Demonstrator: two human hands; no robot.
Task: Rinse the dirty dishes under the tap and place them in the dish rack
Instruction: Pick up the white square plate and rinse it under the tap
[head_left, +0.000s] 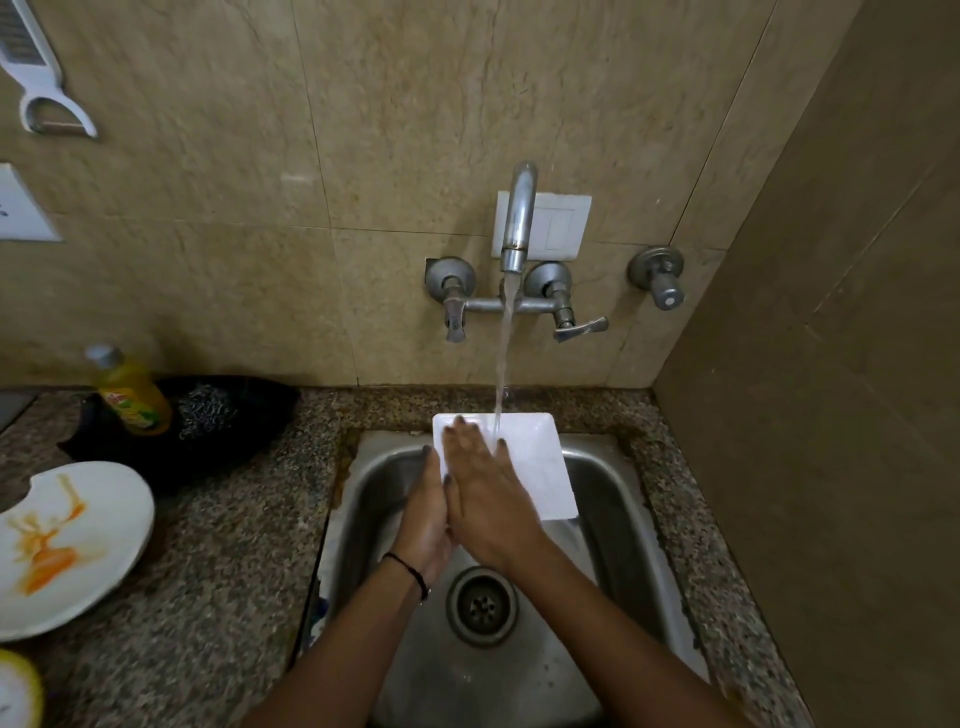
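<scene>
A white rectangular plate (535, 462) is tilted over the steel sink (613, 493), under the running stream from the tap (517, 223). My left hand (423, 519) grips the plate's left edge from below. My right hand (483, 499) lies flat on the plate's upper face with its fingers spread. Water hits the plate just right of my fingers. A dirty white plate (67, 545) with orange smears sits on the counter at the left.
A yellow dish-soap bottle (132, 395) and a steel scrubber (208, 410) rest on a black holder behind the dirty plate. The granite counter (223, 571) surrounds the sink. A wall rises close on the right. The drain (480, 605) is open.
</scene>
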